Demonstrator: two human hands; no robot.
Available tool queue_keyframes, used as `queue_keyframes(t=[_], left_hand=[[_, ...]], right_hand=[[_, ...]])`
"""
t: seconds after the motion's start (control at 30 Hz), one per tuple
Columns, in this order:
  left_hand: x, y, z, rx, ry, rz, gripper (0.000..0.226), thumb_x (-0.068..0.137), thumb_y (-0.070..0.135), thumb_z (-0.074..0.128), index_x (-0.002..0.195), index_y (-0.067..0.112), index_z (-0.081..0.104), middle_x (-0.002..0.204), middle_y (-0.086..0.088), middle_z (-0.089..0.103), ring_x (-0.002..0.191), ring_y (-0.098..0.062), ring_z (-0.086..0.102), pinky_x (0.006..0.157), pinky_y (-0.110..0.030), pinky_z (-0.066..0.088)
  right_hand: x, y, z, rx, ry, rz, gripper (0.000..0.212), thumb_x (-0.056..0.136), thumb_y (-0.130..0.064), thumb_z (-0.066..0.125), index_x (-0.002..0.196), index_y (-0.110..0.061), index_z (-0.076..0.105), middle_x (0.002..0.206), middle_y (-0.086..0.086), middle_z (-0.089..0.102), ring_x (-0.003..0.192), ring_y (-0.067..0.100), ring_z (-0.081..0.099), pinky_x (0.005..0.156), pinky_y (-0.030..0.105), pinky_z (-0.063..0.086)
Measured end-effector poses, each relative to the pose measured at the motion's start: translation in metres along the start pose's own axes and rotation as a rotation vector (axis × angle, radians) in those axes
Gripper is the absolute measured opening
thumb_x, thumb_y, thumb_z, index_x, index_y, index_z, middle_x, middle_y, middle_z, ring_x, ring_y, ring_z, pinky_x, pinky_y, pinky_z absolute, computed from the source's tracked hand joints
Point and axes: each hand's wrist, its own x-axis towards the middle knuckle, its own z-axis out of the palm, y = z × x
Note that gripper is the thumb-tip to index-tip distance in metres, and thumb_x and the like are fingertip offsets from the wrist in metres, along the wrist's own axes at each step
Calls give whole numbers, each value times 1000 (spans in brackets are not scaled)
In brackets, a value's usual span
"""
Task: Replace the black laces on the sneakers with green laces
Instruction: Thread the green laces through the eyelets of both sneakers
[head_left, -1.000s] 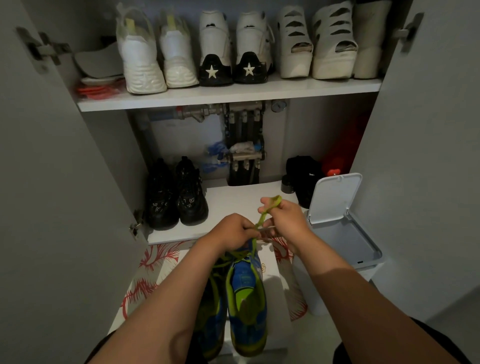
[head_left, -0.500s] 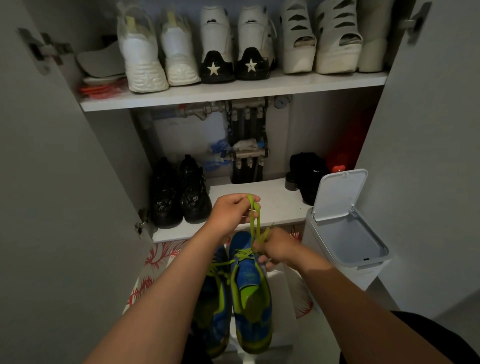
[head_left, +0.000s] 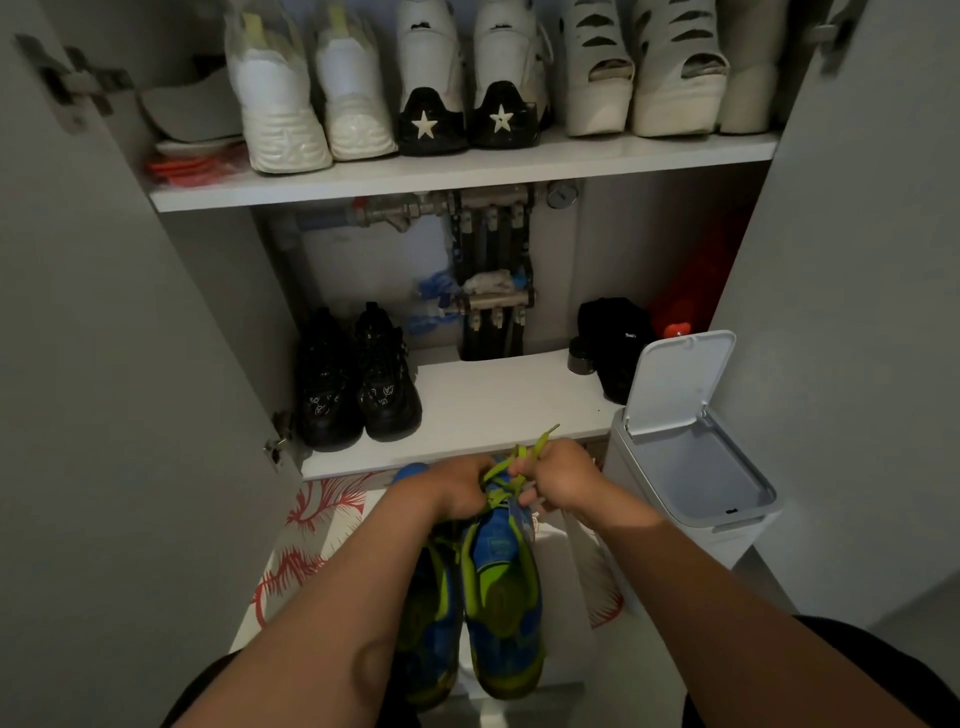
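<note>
Two blue and green sneakers (head_left: 501, 597) lie side by side in front of me, toes pointing away, the left one partly hidden by my left forearm. A green lace (head_left: 511, 470) runs through the right sneaker's eyelets. My left hand (head_left: 452, 491) grips the lace at the top of the shoe. My right hand (head_left: 558, 480) pinches the lace's other strand, and a loose lace end sticks up past its fingers. Both hands sit close together, over the front of the right sneaker.
An open cupboard stands ahead. Its lower shelf (head_left: 493, 405) holds black sneakers (head_left: 358, 379) and a black cap (head_left: 618, 343). The upper shelf (head_left: 457, 174) carries several white shoes. A white bin (head_left: 691, 457) with its lid up stands at the right. A red-patterned mat (head_left: 311, 540) lies underneath.
My left hand has dropped from holding the lace up high to the top of the shoe. My right hand has stayed by the shoe, and the lace is pulled shorter.
</note>
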Motion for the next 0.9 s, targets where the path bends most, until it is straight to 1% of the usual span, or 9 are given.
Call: queue_keyframes(t=[0.13, 0.2, 0.3, 0.37, 0.53, 0.6, 0.67, 0.8, 0.9], left_hand=[[5, -7, 2, -45, 21, 13, 43, 89, 23, 62, 131, 29, 54, 128, -1, 61, 113, -20, 59, 96, -32, 49], [8, -8, 0, -75, 71, 37, 34, 88, 21, 65, 121, 29, 61, 123, 1, 62, 110, -18, 58, 90, -27, 47], [9, -6, -1, -107, 155, 57, 5, 89, 27, 68, 86, 24, 64, 91, 1, 63, 88, -15, 57, 71, -24, 41], [7, -2, -4, -174, 194, 43, 22, 91, 27, 63, 72, 21, 57, 72, 4, 56, 74, -15, 53, 62, -26, 39], [-5, 11, -33, -636, 312, 27, 25, 93, 18, 52, 70, 13, 59, 70, -4, 66, 79, -26, 65, 89, -41, 50], [-14, 11, -44, -802, 309, 65, 32, 96, 19, 52, 65, 12, 51, 51, -1, 51, 61, -24, 63, 93, -46, 51], [-24, 9, -53, -861, 300, 73, 37, 98, 21, 54, 63, 11, 48, 47, 3, 35, 45, -15, 45, 86, -48, 55], [-43, -11, -68, -503, 422, 57, 34, 94, 32, 62, 67, 12, 66, 63, 3, 52, 64, -13, 53, 56, -31, 54], [-51, -36, -78, -29, 514, -4, 30, 89, 42, 67, 68, 22, 65, 68, 7, 63, 69, -13, 59, 64, -29, 48]], right_hand=[[0, 1, -1, 43, 21, 5, 17, 96, -16, 63, 82, -10, 70, 75, 19, 68, 57, 21, 64, 50, 28, 49], [-2, -3, -1, 12, -13, 40, 15, 94, -18, 64, 91, -5, 71, 84, 22, 71, 59, 20, 65, 52, 28, 50], [-9, -15, -3, 13, -58, 19, 19, 93, -22, 60, 93, -6, 70, 85, 11, 73, 58, 16, 62, 51, 24, 40], [-13, -21, -4, 68, -97, -8, 28, 96, -36, 55, 91, -10, 67, 78, 1, 69, 55, 15, 58, 49, 23, 34], [-11, -24, -11, 193, -118, 20, 61, 97, -66, 33, 82, -15, 63, 72, 3, 64, 46, 15, 47, 42, 23, 28], [-11, -23, -13, 207, -116, 33, 67, 96, -69, 29, 82, -13, 63, 69, 3, 63, 44, 16, 45, 41, 22, 26], [-11, -21, -13, 196, -114, 33, 67, 97, -67, 28, 81, -12, 64, 67, 3, 61, 43, 16, 42, 41, 22, 26], [-11, -20, -12, 109, -103, -2, 50, 101, -50, 40, 80, -12, 65, 68, 4, 59, 43, 15, 39, 44, 23, 27], [-13, -18, -10, -53, -58, -94, 31, 99, -32, 52, 81, -12, 68, 68, 4, 55, 45, 14, 39, 47, 23, 29]])
